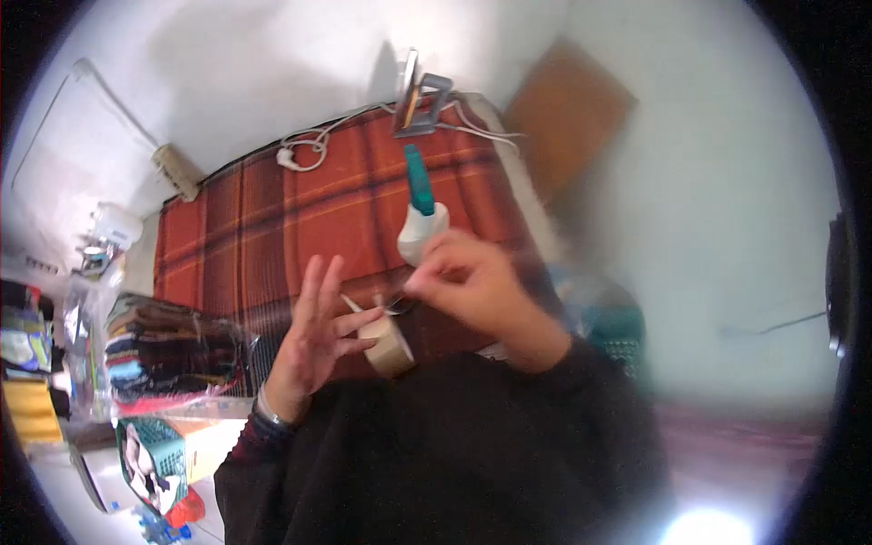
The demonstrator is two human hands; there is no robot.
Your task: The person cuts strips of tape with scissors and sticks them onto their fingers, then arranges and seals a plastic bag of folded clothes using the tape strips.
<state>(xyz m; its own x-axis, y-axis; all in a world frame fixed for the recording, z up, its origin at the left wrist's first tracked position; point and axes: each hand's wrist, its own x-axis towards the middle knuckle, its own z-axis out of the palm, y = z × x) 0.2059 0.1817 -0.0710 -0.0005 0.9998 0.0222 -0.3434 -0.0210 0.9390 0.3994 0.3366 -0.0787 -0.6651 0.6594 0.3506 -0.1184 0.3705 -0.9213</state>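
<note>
My left hand (pixel 312 350) is open, its fingers spread beside a roll of tan tape (pixel 389 347). The fingertips are close to the roll; whether they touch it I cannot tell. My right hand (pixel 477 283) is closed in a pinch, with thumb and forefinger together. Anything between them is too small or blurred to make out. Just beyond it stands a white bottle with a teal top (pixel 420 186), which looks like a spray bottle. Between the hands lies a thin, dark and pale item, blurred and partly hidden.
A red and brown plaid cloth (pixel 245 218) covers the table. At its far edge an iron (pixel 420 107) stands beside a white cord and plug (pixel 289 156). Folded clothes (pixel 168 350) are stacked at the left, near a power strip (pixel 175 173). A brown board (pixel 568 118) is at the right.
</note>
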